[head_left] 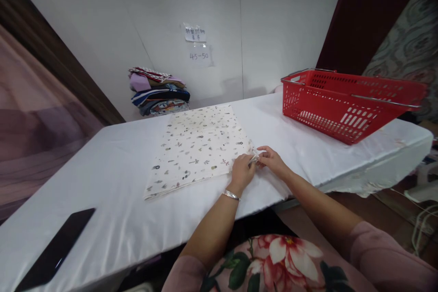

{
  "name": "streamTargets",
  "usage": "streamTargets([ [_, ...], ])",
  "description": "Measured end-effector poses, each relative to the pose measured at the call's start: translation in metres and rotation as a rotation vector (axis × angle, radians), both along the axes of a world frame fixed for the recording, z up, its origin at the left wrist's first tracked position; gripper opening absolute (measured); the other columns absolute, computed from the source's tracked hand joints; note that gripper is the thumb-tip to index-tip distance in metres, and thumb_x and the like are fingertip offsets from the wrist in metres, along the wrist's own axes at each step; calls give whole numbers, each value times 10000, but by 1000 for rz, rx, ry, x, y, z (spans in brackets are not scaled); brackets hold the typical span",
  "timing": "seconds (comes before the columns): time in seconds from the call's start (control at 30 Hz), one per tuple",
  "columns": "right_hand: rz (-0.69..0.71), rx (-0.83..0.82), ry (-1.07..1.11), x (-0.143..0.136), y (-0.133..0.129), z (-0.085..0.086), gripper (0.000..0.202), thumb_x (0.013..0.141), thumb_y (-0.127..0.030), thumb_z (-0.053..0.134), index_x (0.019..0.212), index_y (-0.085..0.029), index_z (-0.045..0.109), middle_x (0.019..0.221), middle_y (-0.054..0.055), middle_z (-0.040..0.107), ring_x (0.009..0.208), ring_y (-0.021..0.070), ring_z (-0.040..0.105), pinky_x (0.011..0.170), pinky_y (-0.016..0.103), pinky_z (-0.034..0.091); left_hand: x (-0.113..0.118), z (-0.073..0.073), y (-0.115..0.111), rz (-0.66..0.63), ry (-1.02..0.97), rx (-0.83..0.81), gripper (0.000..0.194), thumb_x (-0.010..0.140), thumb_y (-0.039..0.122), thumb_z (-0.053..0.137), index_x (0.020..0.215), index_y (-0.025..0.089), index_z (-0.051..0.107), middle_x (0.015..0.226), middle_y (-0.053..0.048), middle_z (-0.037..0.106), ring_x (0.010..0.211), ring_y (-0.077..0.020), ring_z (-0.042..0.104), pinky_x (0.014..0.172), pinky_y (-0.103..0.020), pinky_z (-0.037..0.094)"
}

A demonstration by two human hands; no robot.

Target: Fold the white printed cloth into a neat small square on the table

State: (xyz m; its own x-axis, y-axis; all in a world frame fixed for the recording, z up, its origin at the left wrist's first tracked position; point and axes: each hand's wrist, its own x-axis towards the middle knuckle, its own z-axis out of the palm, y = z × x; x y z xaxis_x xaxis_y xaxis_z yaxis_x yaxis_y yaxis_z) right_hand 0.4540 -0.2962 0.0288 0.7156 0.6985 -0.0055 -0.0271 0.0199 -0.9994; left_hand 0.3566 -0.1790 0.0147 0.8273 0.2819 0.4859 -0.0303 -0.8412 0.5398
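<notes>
White table (119,159); both hands (242,171) (271,162) pinch cloth (201,146) (corner bunched).

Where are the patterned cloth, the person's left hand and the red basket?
Patterned cloth (201,146): head view, middle of its upward-facing printed surface.
Left hand (242,171): head view, back of the hand.
Red basket (328,102): head view, its near long wall, below the rim.

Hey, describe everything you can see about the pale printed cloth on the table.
The cloth is off-white, thin-looking fabric scattered with small dark, grey, olive and reddish motifs. It lies mostly flat on the white-covered table, roughly four-sided, with what look like layers along its near edge. Its near right corner is bunched up in the left hand's fingers; the right hand is at that corner too, its grip unclear.
</notes>
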Motion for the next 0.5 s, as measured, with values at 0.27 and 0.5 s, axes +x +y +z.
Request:
streamTargets([
  [0.27,18,7,21,1,-1,-3,409,624,-250,658,1000,-228,498,671,-54,608,617,137,608,556,253,475,-1,1,2,-15,32,-42,161,897,225,441,841,197,590,785,-19,588,769,-150,521,694,-274,403],
  [0.5,3,-6,87,0,-1,-1,427,614,-253,681,996,-224,491,655,-59,599,590,134,611,542,250,475,-1,2,1,-25,31,22,171,911,235,425,852,199,581,801,-22,583,776,-153,509,695,-274,388],
])
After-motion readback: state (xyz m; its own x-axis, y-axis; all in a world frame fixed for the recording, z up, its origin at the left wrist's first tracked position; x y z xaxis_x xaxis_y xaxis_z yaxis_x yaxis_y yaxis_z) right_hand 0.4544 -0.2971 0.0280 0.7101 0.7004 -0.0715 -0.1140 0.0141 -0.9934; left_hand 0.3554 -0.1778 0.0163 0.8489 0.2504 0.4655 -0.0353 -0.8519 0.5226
